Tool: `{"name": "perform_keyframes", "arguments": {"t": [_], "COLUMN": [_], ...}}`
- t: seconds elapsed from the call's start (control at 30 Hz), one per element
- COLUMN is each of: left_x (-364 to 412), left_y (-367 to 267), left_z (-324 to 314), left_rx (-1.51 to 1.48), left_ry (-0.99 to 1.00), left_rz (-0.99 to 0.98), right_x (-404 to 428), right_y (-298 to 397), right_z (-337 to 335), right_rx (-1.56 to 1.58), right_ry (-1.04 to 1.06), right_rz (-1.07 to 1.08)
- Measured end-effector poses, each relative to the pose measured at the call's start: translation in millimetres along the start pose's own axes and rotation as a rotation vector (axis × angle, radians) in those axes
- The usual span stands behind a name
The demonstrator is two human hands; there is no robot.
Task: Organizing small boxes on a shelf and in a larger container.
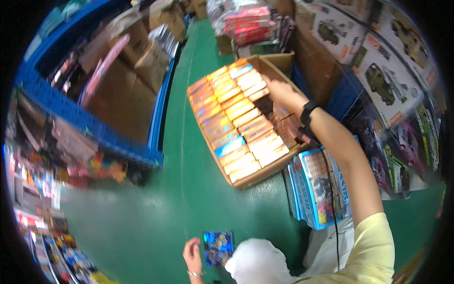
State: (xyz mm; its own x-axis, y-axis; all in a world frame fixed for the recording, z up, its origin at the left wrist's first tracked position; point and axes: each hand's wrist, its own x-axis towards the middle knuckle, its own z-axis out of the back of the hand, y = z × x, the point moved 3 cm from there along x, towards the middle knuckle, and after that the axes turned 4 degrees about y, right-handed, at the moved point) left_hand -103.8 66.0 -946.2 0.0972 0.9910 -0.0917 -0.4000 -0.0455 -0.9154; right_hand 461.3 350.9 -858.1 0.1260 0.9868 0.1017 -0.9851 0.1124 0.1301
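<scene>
A large open cardboard box (221,170) stands ahead of me, filled with rows of small shiny orange and gold boxes (227,96), a few of them blue. My right hand (282,92), with a black band at its wrist, reaches into the box's right part, at the upper end of a row of the small boxes. Its fingertips are partly hidden, and a firm grip cannot be made out. Low in the view, my left hand (192,252) hangs with slightly curled fingers, holding nothing visible. Just right of it is a dark blue, shiny flat package (218,247) with printed pictures.
Blue metal shelving (106,126) with brown cartons rises on the left. Blue-edged toy boxes (321,191) stand below the carton's right side. Printed toy-vehicle boxes (385,83) are stacked at the right. Red plastic-wrapped packs (248,26) lie beyond the carton, and green floor (142,213) stretches between.
</scene>
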Motion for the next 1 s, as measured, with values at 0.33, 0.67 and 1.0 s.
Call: {"name": "perform_keyframes", "arguments": {"t": [0.33, 0.67, 1.0], "left_x": [-86, -161, -151], "left_y": [197, 240, 245], "left_z": [12, -32, -51], "left_rx": [0.163, -0.148, -0.555], "left_ry": [-0.247, -0.505, -0.624], "left_rz": [0.477, 1.031, 1.078], "right_x": [-97, -241, -311], "right_y": [259, 391, 372], "right_z": [100, -164, -316], "right_rx": [0.504, 0.65, 0.695], "right_ry": [-0.048, 1.018, 1.044], "right_rz": [0.929, 0.945, 0.468]}}
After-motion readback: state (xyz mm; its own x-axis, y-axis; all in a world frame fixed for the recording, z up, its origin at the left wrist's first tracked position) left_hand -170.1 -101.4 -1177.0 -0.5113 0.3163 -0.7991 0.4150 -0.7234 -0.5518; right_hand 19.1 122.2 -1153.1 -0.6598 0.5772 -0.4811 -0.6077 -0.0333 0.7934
